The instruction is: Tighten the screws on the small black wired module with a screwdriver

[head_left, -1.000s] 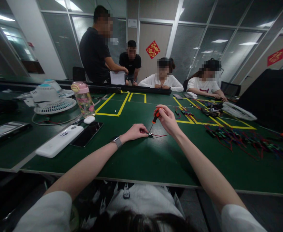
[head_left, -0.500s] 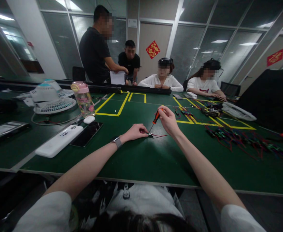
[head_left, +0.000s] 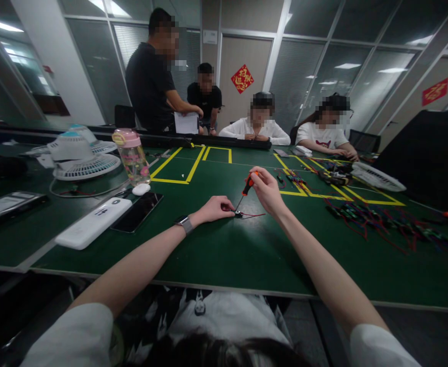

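Note:
My right hand (head_left: 265, 191) is closed around the orange and black handle of a screwdriver (head_left: 248, 183). The screwdriver slants down to the left, its tip at a small wired part (head_left: 239, 214) on the green table (head_left: 208, 260). Thin red and dark wires trail to the right from this part. My left hand (head_left: 217, 209), with a watch (head_left: 184, 223) on its wrist, pinches the part's left end with thumb and forefinger. The fingers and the small size hide what the part is exactly.
At the left lie a white power bank (head_left: 94, 224), a black phone (head_left: 138, 211) and a pink-lidded bottle (head_left: 132, 158), with fans (head_left: 86, 165) behind. A pile of wired parts (head_left: 396, 221) lies at right. Yellow tape (head_left: 170, 180) marks the table. Several people are across it.
Both hands stay nearly in place, the screwdriver tip still at the wired part. The right fingers on the handle have shifted very slightly.

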`<state>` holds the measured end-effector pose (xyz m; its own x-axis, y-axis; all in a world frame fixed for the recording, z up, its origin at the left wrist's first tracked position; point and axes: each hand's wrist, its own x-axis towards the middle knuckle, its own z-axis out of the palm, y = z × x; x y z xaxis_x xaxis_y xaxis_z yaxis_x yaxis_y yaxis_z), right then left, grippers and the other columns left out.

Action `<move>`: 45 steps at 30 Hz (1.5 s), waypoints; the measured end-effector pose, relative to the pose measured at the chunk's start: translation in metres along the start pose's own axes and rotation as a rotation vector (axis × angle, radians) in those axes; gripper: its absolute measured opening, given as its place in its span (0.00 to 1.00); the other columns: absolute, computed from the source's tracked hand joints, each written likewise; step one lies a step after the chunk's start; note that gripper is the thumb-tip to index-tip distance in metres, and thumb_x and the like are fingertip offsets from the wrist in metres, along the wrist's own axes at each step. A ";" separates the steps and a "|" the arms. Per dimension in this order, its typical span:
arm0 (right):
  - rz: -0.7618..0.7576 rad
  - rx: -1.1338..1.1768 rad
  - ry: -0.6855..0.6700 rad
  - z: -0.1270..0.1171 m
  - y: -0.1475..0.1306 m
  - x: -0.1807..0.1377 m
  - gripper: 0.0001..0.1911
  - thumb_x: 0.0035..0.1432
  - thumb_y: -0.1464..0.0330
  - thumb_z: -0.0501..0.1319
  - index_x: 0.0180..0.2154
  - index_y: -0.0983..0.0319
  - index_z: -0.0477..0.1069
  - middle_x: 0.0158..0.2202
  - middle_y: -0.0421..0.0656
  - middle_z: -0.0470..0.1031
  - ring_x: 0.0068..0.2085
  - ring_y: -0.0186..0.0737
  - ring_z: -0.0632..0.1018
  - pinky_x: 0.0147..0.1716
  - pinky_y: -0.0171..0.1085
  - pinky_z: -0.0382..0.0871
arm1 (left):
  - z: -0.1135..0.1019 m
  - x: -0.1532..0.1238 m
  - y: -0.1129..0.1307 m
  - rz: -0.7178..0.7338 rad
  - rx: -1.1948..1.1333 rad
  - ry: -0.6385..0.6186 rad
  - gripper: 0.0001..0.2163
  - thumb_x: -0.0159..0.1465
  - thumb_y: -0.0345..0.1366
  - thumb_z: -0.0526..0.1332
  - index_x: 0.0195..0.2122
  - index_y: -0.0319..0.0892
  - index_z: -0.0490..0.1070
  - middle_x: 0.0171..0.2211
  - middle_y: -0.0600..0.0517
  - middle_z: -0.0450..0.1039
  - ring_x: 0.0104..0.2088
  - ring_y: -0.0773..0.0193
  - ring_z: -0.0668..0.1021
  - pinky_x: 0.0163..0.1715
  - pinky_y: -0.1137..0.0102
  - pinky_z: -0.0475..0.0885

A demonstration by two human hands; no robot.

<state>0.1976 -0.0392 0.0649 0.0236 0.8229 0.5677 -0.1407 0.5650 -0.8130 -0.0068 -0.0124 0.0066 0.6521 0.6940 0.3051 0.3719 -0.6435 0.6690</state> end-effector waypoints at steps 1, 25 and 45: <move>0.005 -0.011 0.003 -0.001 0.000 0.001 0.17 0.52 0.52 0.73 0.38 0.54 0.77 0.30 0.36 0.73 0.33 0.35 0.74 0.41 0.37 0.71 | 0.000 0.000 0.000 0.004 -0.001 -0.001 0.09 0.61 0.41 0.71 0.37 0.40 0.83 0.35 0.49 0.76 0.34 0.63 0.76 0.36 0.70 0.69; -0.001 0.021 0.024 0.000 0.002 0.000 0.16 0.54 0.51 0.72 0.40 0.53 0.77 0.31 0.37 0.76 0.34 0.38 0.76 0.42 0.40 0.74 | 0.003 -0.003 0.004 0.080 0.120 0.022 0.05 0.62 0.36 0.68 0.37 0.41 0.80 0.34 0.51 0.74 0.33 0.64 0.75 0.35 0.70 0.68; 0.023 0.080 -0.009 0.010 -0.001 -0.003 0.18 0.57 0.50 0.69 0.43 0.52 0.73 0.37 0.39 0.78 0.38 0.39 0.79 0.43 0.40 0.75 | 0.001 -0.002 0.003 0.078 0.101 0.012 0.05 0.63 0.36 0.69 0.37 0.40 0.82 0.35 0.50 0.76 0.34 0.63 0.76 0.37 0.70 0.68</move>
<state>0.1881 -0.0426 0.0656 0.0102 0.8350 0.5502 -0.2193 0.5387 -0.8135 -0.0057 -0.0159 0.0071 0.6737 0.6442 0.3620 0.3854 -0.7243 0.5718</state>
